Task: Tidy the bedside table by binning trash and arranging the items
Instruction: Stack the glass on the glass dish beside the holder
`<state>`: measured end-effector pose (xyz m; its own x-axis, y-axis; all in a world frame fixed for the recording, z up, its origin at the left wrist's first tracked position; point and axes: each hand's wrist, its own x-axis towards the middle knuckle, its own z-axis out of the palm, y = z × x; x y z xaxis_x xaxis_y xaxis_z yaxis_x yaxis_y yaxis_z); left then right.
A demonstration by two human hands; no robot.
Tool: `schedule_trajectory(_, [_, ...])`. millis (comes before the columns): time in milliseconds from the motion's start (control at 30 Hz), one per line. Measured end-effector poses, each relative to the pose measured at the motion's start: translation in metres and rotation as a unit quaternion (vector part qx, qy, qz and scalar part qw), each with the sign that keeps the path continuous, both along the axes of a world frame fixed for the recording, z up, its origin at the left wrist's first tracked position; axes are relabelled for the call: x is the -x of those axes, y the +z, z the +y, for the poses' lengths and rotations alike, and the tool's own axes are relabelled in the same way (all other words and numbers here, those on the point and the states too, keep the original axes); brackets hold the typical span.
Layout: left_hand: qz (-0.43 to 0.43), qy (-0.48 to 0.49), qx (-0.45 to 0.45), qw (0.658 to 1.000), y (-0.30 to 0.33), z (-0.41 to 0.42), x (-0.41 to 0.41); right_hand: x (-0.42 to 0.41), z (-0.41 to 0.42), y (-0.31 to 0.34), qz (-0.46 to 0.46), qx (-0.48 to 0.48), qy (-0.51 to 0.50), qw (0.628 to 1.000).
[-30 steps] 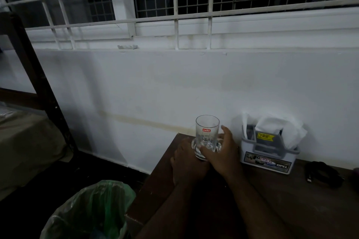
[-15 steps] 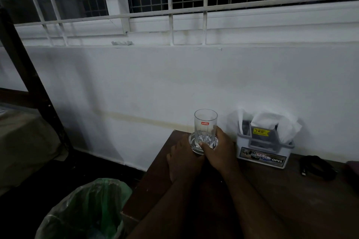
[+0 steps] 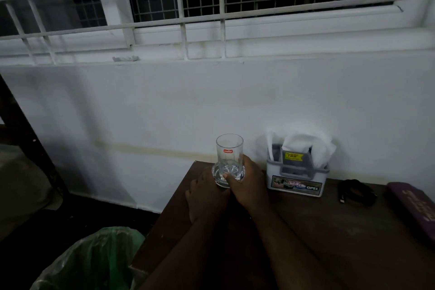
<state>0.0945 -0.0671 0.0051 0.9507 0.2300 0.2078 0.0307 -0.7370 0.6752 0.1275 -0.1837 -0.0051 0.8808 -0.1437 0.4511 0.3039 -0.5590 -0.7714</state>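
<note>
Head view shows little change over the last second: both hands have stayed at the glass (image 3: 229,160), which stands upright near the desk's (image 3: 329,231) back left corner, just beside the white tissue caddy (image 3: 297,176). I judge it is being settled into its place, an arranging step, not binning. The right hand (image 3: 247,183) is curled around the glass's thick base, grasping it. The left hand (image 3: 206,192) rests against the base from the left, fingers partly bent; whether it grips I cannot tell. A green-lined bin (image 3: 94,259) sits off the desk's front left corner.
</note>
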Motion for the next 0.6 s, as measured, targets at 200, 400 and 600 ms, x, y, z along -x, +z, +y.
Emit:
schedule_trajectory(200, [0.012,-0.014,-0.019,1.0,0.0,0.002,-0.001,0.009,0.001,0.003,0.018,0.01,-0.027,0.999])
schedule_trajectory(400, [0.002,-0.031,-0.058,0.998,-0.002,0.004,-0.011,0.06,-0.017,0.004,-0.011,0.06,0.004,0.998])
schedule_trajectory(600, [0.021,-0.103,-0.067,0.992,0.006,0.009,-0.006,0.112,-0.113,0.021,-0.144,0.323,-0.056,0.934])
